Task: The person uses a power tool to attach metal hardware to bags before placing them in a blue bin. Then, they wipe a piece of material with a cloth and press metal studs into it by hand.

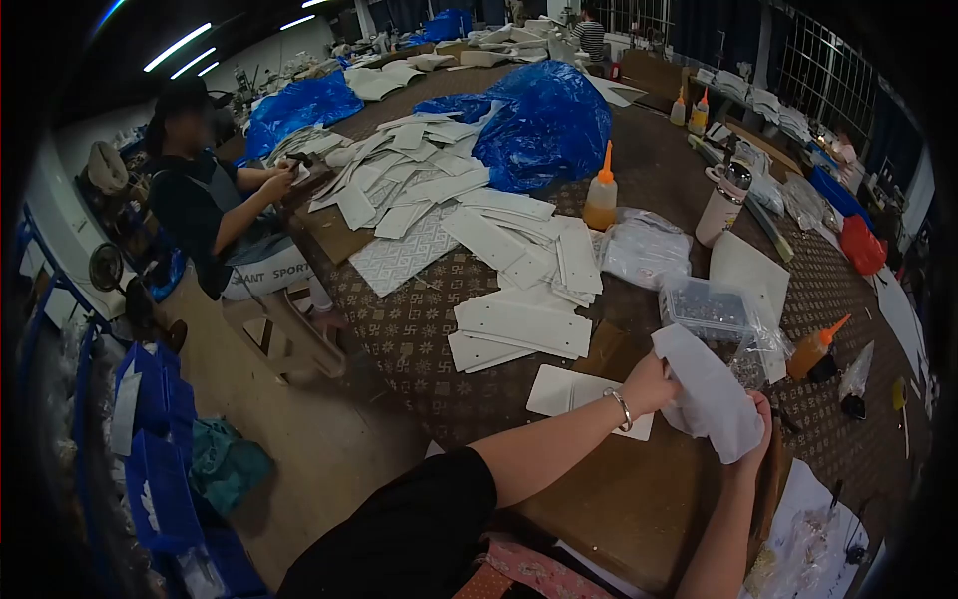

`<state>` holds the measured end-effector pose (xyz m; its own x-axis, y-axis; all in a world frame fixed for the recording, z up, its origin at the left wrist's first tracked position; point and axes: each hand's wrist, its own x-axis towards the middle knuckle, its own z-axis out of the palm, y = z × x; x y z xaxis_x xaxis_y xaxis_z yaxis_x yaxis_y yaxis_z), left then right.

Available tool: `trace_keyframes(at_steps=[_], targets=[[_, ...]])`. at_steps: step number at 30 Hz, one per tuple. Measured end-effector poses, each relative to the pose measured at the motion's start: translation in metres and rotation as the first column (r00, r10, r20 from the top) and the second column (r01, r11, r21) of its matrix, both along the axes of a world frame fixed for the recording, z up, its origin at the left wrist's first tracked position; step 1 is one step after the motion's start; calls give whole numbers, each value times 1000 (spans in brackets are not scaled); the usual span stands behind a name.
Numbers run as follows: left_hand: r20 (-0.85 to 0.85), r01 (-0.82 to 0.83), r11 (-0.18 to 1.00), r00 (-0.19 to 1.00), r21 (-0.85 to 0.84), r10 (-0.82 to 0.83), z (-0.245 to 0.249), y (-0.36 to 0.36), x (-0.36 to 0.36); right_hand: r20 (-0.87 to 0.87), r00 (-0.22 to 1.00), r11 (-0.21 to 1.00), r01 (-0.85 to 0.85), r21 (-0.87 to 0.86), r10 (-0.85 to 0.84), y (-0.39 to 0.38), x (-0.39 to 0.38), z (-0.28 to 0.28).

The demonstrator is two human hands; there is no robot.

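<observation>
A thin white sheet (711, 389), soft and slightly creased like paper or film, is held up between my two hands. My left hand (651, 384), with a bracelet at the wrist, grips its left edge. The lower right edge is in the grasp of my right hand (758, 427), whose fingers are partly hidden behind the sheet. Under my left wrist lies a flat white panel (569, 391) on a brown board (619, 489). Just beyond the sheet sits a clear plastic box (707, 304) of small parts.
White strips with holes (524, 324) are stacked to the left, before a larger heap (419, 170) and blue plastic (549, 125). A glue bottle (600, 202), a tumbler (720, 208) and another orange-tipped bottle (813, 349) surround the work area. A person (215, 190) sits at left.
</observation>
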<state>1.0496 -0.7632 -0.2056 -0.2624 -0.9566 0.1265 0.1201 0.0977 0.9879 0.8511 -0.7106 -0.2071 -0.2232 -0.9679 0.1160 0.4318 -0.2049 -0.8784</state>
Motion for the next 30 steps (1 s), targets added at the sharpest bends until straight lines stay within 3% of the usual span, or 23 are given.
trace_keyframes(at_steps=[2,4,6,7,8,10,13,15,17,21,24,26,27,29,30], targets=[[0,11,998,1000,61,-11,-6,-12,6,-1,1000,1000,24,-3,-24,0,-12,-2],[20,-38,985,999,168,35,-14,-23,9,25,971,971,237,-23,-237,-7,-43,-17],[-36,-56,982,997,181,63,-19,-28,11,39,976,975,218,-48,-216,-13,-74,-31],[-90,-73,978,992,195,92,-21,-30,11,97,930,935,349,56,-353,-16,-84,-34],[-92,-67,978,992,198,87,-24,-32,11,137,861,869,467,166,-489,-14,-87,-32],[-88,-185,980,978,78,191,-24,-33,11,88,851,850,501,162,-518,-8,-83,-21],[-93,-252,966,962,57,256,-16,-31,18,38,769,759,621,195,-638,-3,-79,-6],[-199,-215,974,953,76,226,-18,-35,22,27,678,665,711,229,-734,2,-86,-2],[-449,-146,981,873,129,189,-2,-31,22,98,679,686,721,96,-728,5,-97,2],[-418,-107,994,903,14,103,11,-25,26,153,578,598,779,187,-801,10,-117,8],[-493,-58,998,868,19,60,25,-14,21,151,599,615,782,102,-787,18,-86,34],[-563,71,996,826,52,-29,37,-9,18,341,634,688,723,55,-694,17,-61,54],[-563,84,995,825,48,-42,43,-8,14,344,625,679,732,52,-701,16,-58,56],[-512,154,988,848,-14,-140,56,-6,6,142,499,519,817,252,-855,16,-58,54],[-512,161,987,847,-12,-144,65,-3,1,140,493,512,820,254,-859,15,-64,49]])
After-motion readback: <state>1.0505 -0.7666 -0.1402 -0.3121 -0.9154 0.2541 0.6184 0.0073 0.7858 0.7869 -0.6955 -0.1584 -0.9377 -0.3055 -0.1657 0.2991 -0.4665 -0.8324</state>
